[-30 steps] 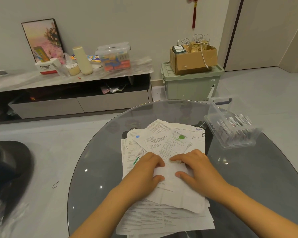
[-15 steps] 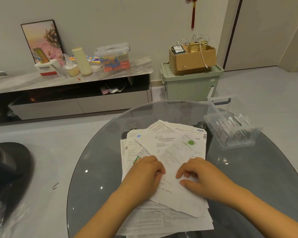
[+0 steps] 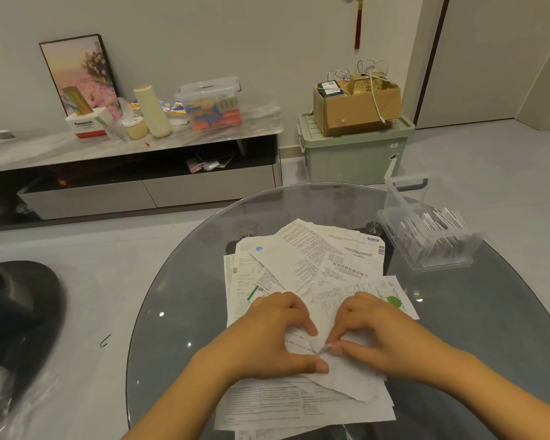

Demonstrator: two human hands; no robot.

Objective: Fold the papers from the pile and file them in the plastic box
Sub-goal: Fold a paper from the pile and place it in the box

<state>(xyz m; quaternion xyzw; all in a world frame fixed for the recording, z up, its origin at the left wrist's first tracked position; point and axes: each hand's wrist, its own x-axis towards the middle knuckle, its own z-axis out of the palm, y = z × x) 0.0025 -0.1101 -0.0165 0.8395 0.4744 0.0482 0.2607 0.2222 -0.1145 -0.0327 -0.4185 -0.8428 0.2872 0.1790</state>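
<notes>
A pile of printed papers [image 3: 302, 258] lies spread on the round glass table [image 3: 178, 300]. On top of it sits one sheet with a green dot [image 3: 359, 300], turned so its far end points right. My left hand [image 3: 273, 338] and my right hand [image 3: 372, 338] are close together over the near part of this sheet, fingers curled, pinching the paper where they meet. The sheet bulges between them. A clear plastic box [image 3: 432, 246] holding several folded papers stands upright at the table's right side, its lid raised behind it.
A grey floor surrounds the table. Beyond it stand a low TV cabinet [image 3: 134, 173] with clutter on top, and a green storage bin [image 3: 356, 150] carrying a cardboard box [image 3: 356, 109]. A dark round stool [image 3: 16, 300] is at the left.
The top sheet has swung clockwise, its green dot moving right and nearer. Both hands have drawn together and now pinch the sheet's near part.
</notes>
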